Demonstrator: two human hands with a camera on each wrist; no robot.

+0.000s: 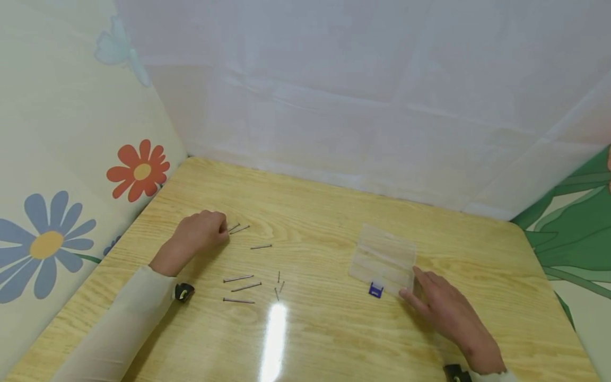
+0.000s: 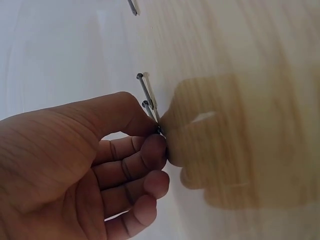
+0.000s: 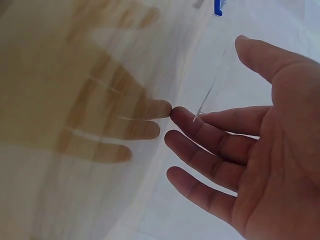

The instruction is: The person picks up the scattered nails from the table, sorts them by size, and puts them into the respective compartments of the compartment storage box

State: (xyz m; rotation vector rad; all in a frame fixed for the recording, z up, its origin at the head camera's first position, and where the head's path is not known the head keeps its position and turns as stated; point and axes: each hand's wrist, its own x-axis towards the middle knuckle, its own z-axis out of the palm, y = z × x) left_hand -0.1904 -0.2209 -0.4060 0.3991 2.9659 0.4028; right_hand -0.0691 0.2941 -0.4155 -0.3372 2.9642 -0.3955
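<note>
My left hand (image 1: pixel 200 231) hides one end of a nail (image 2: pixel 151 114); I cannot tell if it pinches it. My right hand (image 1: pixel 446 305), fingers spread, touches the clear box (image 1: pixel 382 257), open table (image 1: pixel 315 260) between

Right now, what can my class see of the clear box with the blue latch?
The clear box, seemingly plastic, is roughly rectangular with faint bands across it and a blue latch on its near edge. It lies flat on the wooden table, right of the nails. The right hand is at its right edge, seemingly touching it; whether the box is shut is unclear.
</note>
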